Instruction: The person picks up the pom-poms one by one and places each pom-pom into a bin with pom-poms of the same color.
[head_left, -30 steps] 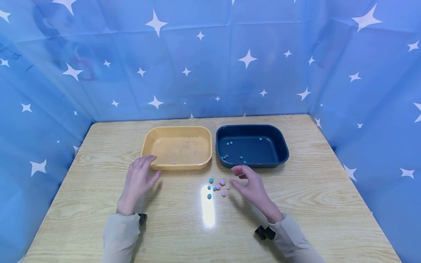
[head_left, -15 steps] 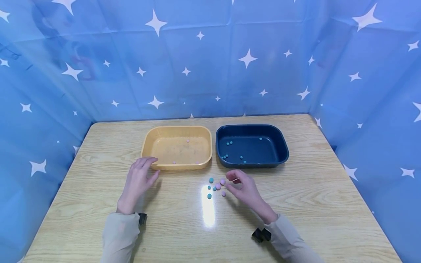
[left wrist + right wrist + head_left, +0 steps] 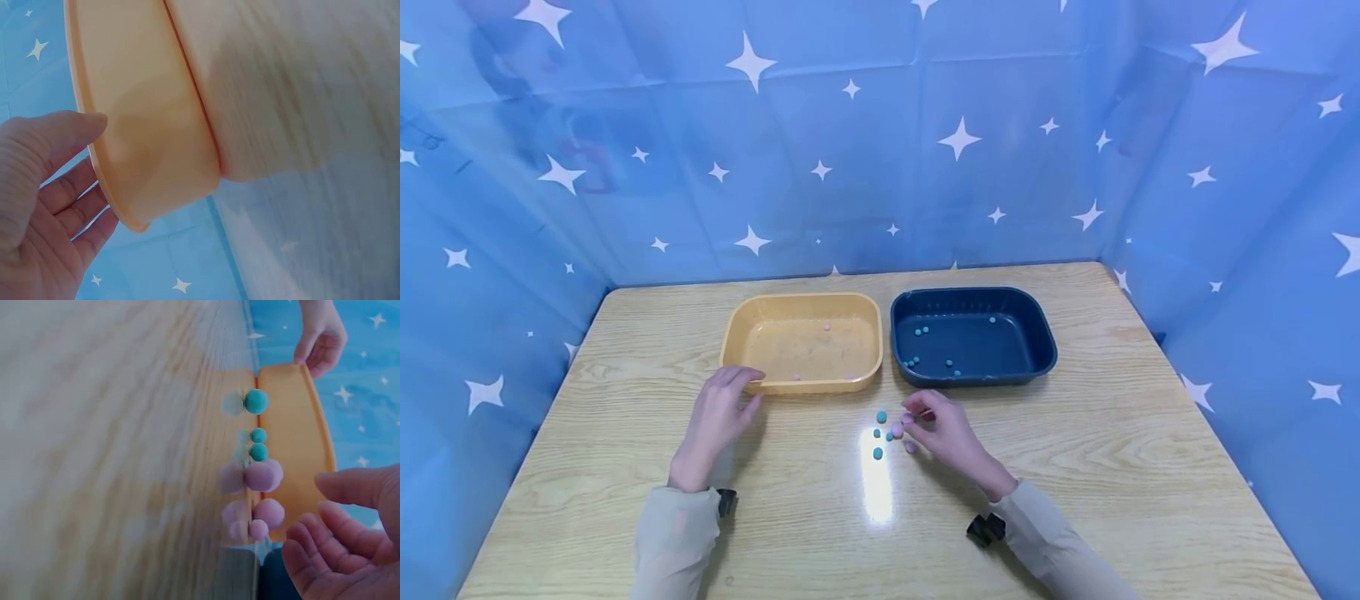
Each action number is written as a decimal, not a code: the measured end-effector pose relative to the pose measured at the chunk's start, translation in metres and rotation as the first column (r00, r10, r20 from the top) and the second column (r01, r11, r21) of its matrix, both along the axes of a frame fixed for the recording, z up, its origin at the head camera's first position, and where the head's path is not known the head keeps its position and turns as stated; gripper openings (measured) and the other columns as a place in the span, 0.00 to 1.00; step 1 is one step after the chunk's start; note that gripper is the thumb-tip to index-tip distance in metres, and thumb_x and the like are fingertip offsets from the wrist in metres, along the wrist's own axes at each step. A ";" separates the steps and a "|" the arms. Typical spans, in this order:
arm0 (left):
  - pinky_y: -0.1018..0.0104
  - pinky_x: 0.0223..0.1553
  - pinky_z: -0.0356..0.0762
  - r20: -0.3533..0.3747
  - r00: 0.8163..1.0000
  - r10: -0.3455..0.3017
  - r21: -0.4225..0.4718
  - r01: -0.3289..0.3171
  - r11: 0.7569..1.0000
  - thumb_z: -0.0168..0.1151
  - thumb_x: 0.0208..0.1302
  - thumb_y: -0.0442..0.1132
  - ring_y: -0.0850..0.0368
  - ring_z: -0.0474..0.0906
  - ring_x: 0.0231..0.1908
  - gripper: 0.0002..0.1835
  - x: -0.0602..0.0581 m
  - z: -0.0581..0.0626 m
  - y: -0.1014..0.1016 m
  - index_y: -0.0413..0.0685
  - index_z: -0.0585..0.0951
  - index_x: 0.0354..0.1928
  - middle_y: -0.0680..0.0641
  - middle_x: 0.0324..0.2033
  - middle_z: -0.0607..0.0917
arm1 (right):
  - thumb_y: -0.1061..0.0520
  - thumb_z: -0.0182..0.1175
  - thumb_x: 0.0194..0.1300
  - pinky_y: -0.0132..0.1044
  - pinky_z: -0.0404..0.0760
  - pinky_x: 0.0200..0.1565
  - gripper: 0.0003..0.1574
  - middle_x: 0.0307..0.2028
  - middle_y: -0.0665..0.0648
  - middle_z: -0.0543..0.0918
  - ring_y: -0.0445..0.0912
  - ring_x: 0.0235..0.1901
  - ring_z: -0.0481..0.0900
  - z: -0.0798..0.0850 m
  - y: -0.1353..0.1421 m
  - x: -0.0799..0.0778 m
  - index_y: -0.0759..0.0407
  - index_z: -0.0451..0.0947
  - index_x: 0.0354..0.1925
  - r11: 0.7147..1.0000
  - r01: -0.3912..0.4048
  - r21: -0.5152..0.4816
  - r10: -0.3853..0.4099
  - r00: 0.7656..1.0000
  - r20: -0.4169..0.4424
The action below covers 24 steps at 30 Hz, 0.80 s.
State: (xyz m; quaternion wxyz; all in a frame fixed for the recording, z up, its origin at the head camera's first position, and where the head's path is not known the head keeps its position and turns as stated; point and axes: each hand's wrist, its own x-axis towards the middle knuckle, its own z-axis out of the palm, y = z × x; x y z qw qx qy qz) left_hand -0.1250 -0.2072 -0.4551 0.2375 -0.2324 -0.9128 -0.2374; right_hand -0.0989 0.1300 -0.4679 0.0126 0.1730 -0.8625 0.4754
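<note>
At the yellow-orange tray (image 3: 805,387), my left hand (image 3: 718,414) grips the near left corner of the rim, thumb outside and fingers over the inner side. My right hand (image 3: 946,433) hovers over the right side of a small cluster of balls, thumb and fingers parted with nothing between them in the right wrist view. Matte pink balls (image 3: 259,476) of different sizes lie on the table there. Beside them are several teal balls (image 3: 877,453). The hand partly covers the pink ones in the head view.
A dark blue tray (image 3: 973,380) stands right of the orange one, holding several small teal balls (image 3: 949,363). A few small pink balls (image 3: 827,327) lie in the orange tray. A blue star-patterned curtain (image 3: 880,167) surrounds the back and sides of the wooden table (image 3: 805,517).
My right hand has moved left and slightly down from near the blue tray's front edge to over the pink balls. My left hand stays at the orange tray's rim.
</note>
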 end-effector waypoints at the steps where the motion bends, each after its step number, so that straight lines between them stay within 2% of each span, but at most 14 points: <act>1: 0.49 0.42 0.75 0.005 1.000 0.002 -0.005 -0.002 1.000 0.70 0.40 0.23 0.42 0.78 0.37 0.17 0.000 0.001 0.000 0.34 0.80 0.37 0.38 0.34 0.83 | 0.70 0.65 0.53 0.43 0.81 0.41 0.14 0.35 0.60 0.80 0.51 0.35 0.80 -0.001 0.000 -0.001 0.68 0.77 0.40 1.000 -0.008 0.002 0.008 1.000 0.010; 9: 0.51 0.37 0.76 0.051 0.999 0.013 -0.028 -0.011 1.000 0.69 0.41 0.21 0.43 0.78 0.34 0.14 -0.001 0.007 0.002 0.34 0.81 0.34 0.39 0.31 0.83 | 0.72 0.62 0.53 0.40 0.80 0.40 0.12 0.34 0.60 0.79 0.51 0.35 0.79 -0.005 -0.002 -0.010 0.68 0.77 0.39 1.000 -0.017 0.014 0.016 0.999 0.031; 14: 0.52 0.34 0.76 0.061 0.998 0.025 -0.038 -0.023 0.999 0.66 0.41 0.19 0.44 0.77 0.32 0.13 0.003 0.008 -0.003 0.35 0.81 0.32 0.40 0.29 0.82 | 0.72 0.62 0.52 0.35 0.79 0.39 0.13 0.34 0.59 0.79 0.49 0.35 0.78 -0.006 -0.006 -0.013 0.67 0.77 0.39 0.998 -0.052 0.035 0.049 0.996 0.072; 24: 0.52 0.35 0.77 0.072 0.997 -0.010 -0.039 0.012 0.999 0.65 0.44 0.20 0.45 0.78 0.31 0.10 -0.006 0.010 -0.003 0.35 0.82 0.31 0.41 0.29 0.83 | 0.73 0.62 0.52 0.32 0.78 0.36 0.12 0.33 0.56 0.78 0.44 0.32 0.76 -0.005 -0.005 -0.017 0.63 0.78 0.36 0.994 -0.046 0.095 0.032 0.990 0.140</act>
